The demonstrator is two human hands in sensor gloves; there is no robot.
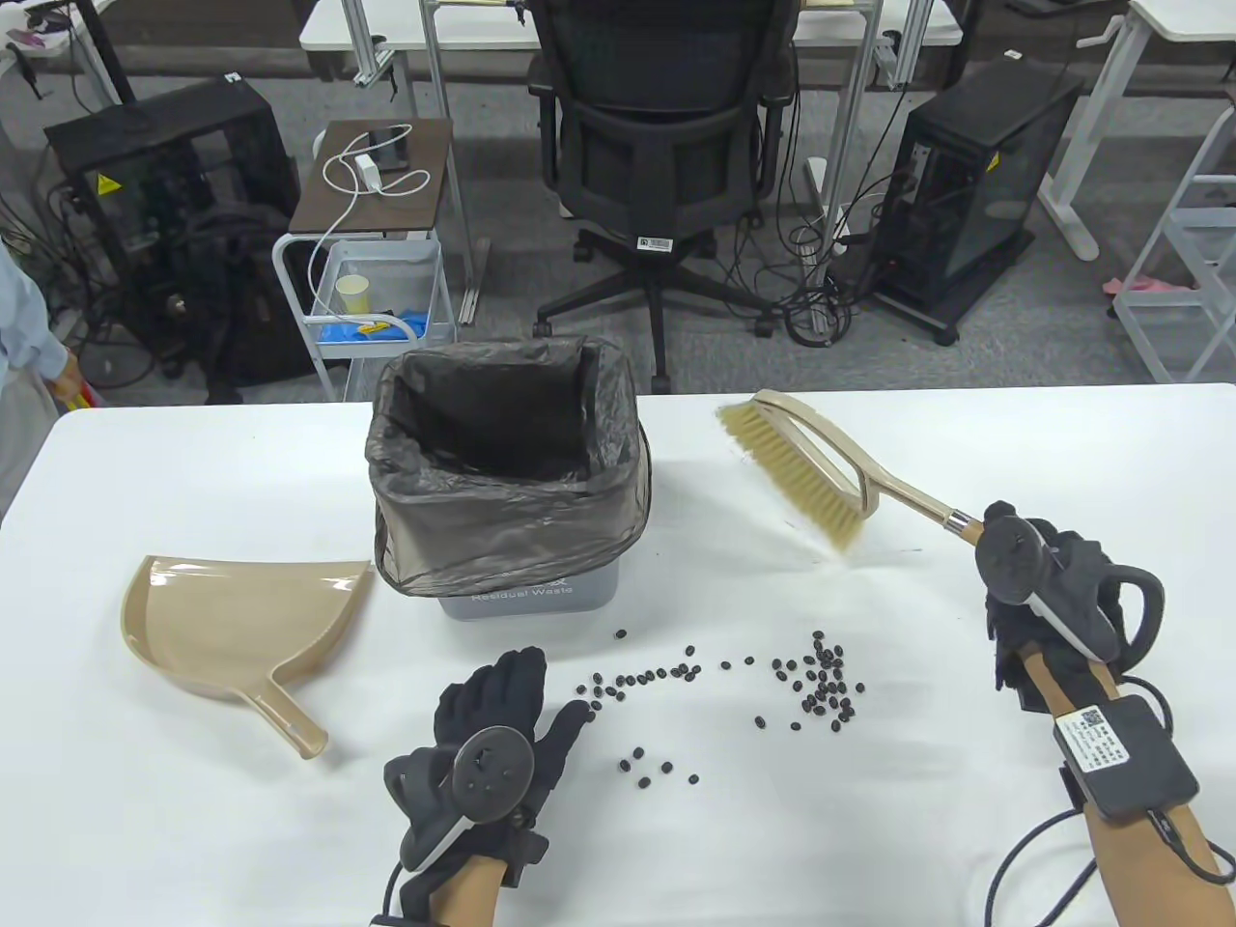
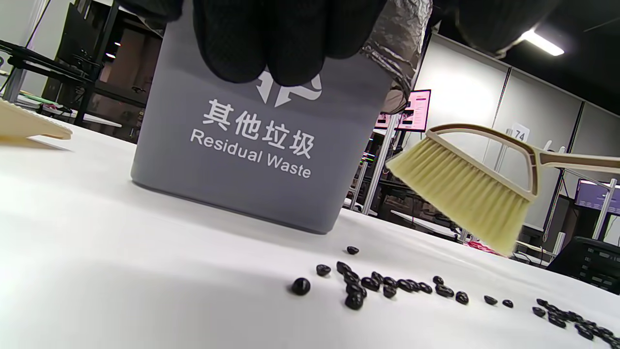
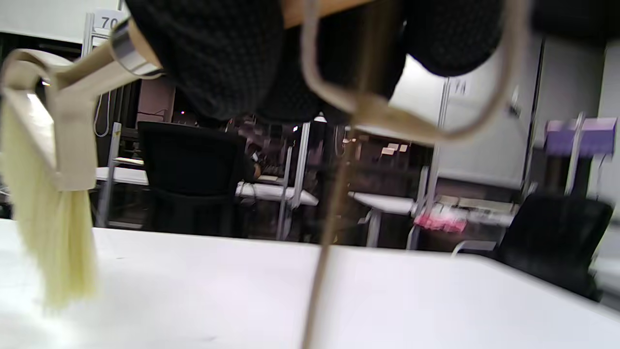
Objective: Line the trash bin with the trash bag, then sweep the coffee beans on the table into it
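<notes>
Currently: right hand (image 1: 1048, 589) grips hand brush (image 1: 821, 468); left hand (image 1: 502, 719) relaxed, spread beside coffee beans (image 1: 811, 681); bag-lined trash bin (image 1: 512, 483).

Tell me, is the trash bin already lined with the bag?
Yes, lined. The grey trash bin stands upright, and the trash bag hangs open inside it with its edge folded over the rim.
</notes>
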